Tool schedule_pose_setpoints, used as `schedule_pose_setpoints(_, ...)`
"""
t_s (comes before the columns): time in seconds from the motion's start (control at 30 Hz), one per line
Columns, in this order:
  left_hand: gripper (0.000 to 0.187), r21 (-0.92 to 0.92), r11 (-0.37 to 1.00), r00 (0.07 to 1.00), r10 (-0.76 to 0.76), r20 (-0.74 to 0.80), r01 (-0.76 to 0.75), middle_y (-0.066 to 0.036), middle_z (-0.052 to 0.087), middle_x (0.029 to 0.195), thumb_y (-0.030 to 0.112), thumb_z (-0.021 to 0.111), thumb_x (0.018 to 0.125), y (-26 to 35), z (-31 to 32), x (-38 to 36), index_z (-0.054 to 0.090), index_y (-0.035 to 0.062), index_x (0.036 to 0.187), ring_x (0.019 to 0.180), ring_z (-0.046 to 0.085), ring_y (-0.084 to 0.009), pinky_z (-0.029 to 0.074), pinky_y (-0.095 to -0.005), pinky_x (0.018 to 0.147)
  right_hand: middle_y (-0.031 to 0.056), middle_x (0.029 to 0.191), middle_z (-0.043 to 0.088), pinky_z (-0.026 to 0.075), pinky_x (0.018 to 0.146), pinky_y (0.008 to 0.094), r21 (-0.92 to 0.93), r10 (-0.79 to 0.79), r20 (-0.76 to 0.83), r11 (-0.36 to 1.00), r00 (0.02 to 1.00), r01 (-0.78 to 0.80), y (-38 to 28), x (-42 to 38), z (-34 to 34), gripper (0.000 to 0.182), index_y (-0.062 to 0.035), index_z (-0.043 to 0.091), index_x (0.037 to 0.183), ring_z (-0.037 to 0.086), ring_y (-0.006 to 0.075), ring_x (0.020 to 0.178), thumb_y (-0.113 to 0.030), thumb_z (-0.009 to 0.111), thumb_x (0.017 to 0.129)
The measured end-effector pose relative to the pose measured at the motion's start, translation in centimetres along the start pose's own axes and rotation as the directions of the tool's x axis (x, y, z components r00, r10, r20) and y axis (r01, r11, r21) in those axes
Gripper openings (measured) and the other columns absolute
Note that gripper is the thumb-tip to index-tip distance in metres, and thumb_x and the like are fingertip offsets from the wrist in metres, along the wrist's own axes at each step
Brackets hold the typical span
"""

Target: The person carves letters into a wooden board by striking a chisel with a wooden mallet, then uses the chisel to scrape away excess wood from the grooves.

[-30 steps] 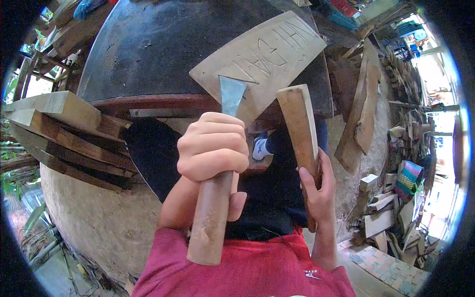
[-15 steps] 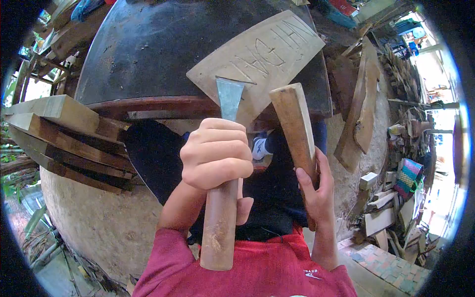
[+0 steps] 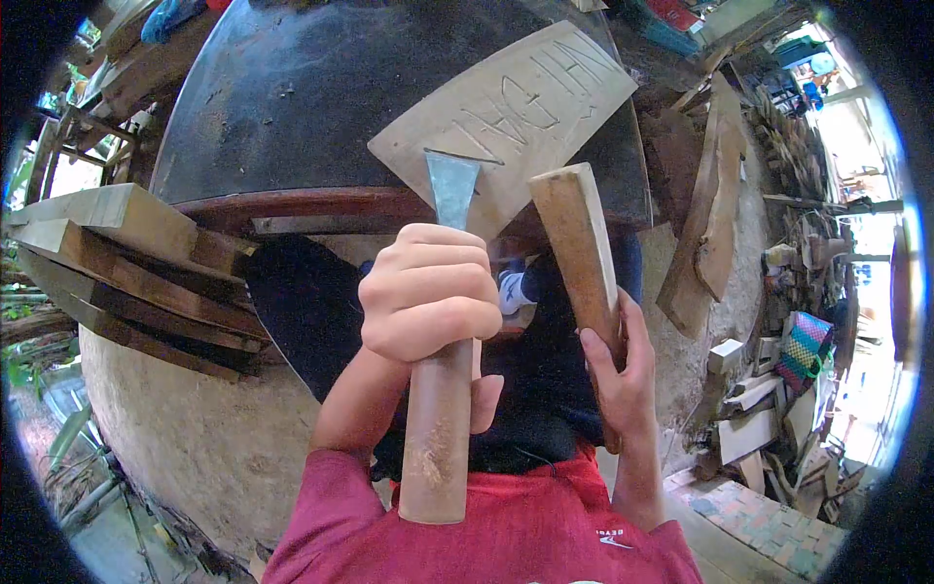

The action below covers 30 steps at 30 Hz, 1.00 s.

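**Carving the lettered board: outlines cut, relief hardly begun**

While my left hand (image 3: 430, 292) is clenched tight round the wooden handle of the chisel (image 3: 440, 389), low in the middle of the frame, the flared steel blade rises out of my fist and its edge meets the near end of the board (image 3: 506, 112), just under the first letter. My right hand (image 3: 618, 375), lower right of centre, grips the mallet stick (image 3: 576, 248), a squared length of pale wood held upright beside the chisel and apart from its handle. Between my arms show my red shirt (image 3: 506, 535), dark trousers and a white shoe.

As I judge it, the work is early to middling. Letters run along the board toward the upper right, all scored as thin outlines, and the ground around them looks flat and uncut. One straight score lies at the blade's edge. Deepening the lines and clearing the background appear to be left; I cannot tell how deep any cut goes.

Pale, smooth and wedge-shaped, the board lies slantwise on the dark round surface (image 3: 311, 88), its near corner overhanging the reddish rim. Planks (image 3: 126, 263) are stacked at the left edge, and offcuts litter the ground at the far right.
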State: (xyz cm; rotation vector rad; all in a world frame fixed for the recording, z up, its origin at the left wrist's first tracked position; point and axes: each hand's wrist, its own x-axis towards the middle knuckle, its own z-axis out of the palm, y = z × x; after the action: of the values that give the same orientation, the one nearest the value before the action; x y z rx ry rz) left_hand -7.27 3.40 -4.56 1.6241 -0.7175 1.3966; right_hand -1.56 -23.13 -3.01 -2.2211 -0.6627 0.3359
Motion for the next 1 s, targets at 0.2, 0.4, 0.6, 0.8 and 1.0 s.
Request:
schedule_pose_setpoints(0.2,0.068,-0.034,0.999,1.0,0.026,0.01,-0.026,-0.003,0.053,0.059,0.072,0.069,0.082,-0.3,-0.1,-0.1,0.053,0.0056,0.078,0.043,0.051,-0.0178,0.047,-0.0322,0.048,0.009,0.118,0.063,0.051,0.075,0.0276,0.044,0.075,0.021,0.996,0.997,-0.076,-0.4,-0.2,0.0,0.058,-0.0003,0.047,0.145,0.06,0.0127,0.089,-0.024,0.068,0.097)
schedule_pose_setpoints(0.4,0.068,-0.036,0.999,0.999,0.031,0.013,-0.031,-0.002,0.053,0.057,0.072,0.069,0.082,-0.4,-0.1,-0.1,0.053,0.0052,0.078,0.042,0.051,-0.0173,0.047,-0.0323,0.047,0.0188,0.123,0.068,0.048,0.101,0.0358,0.091,0.108,0.023,0.99,0.994,-0.11,-1.1,-0.2,-0.1,0.059,-0.0013,0.047,0.145,0.064,0.0252,0.114,-0.028,0.07,0.097)
schedule_pose_setpoints(0.6,0.068,-0.022,0.999,0.999,0.038,0.019,-0.038,-0.003,0.053,0.057,0.071,0.069,0.082,-0.6,-0.1,-0.1,0.053,0.005,0.078,0.043,0.051,-0.0174,0.047,-0.0327,0.047,0.0183,0.123,0.067,0.048,0.101,0.0357,0.07,0.07,0.011,0.995,0.998,-0.07,-1.2,-0.1,-0.1,0.059,-0.0016,0.048,0.145,0.064,0.0243,0.115,-0.028,0.07,0.097)
schedule_pose_setpoints(0.8,0.068,-0.006,1.0,1.0,0.015,0.008,-0.015,-0.002,0.052,0.057,0.072,0.068,0.083,-0.3,0.0,0.0,0.052,0.0053,0.077,0.042,0.05,-0.0177,0.047,-0.0327,0.047,0.0173,0.126,0.065,0.046,0.102,0.0354,0.062,0.078,0.015,0.995,0.997,-0.078,-1.6,-0.1,-0.2,0.06,-0.0004,0.047,0.145,0.062,0.0232,0.117,-0.028,0.07,0.097)
schedule_pose_setpoints(1.0,0.069,-0.006,1.0,1.0,0.011,-0.006,-0.011,-0.002,0.052,0.057,0.073,0.067,0.082,-0.2,0.1,0.2,0.052,0.0055,0.076,0.042,0.05,-0.0179,0.047,-0.0321,0.047,0.0186,0.124,0.067,0.047,0.102,0.036,0.067,0.091,0.014,0.994,0.996,-0.091,-1.1,-0.1,-0.1,0.059,-0.0013,0.047,0.145,0.064,0.0252,0.115,-0.029,0.07,0.098)
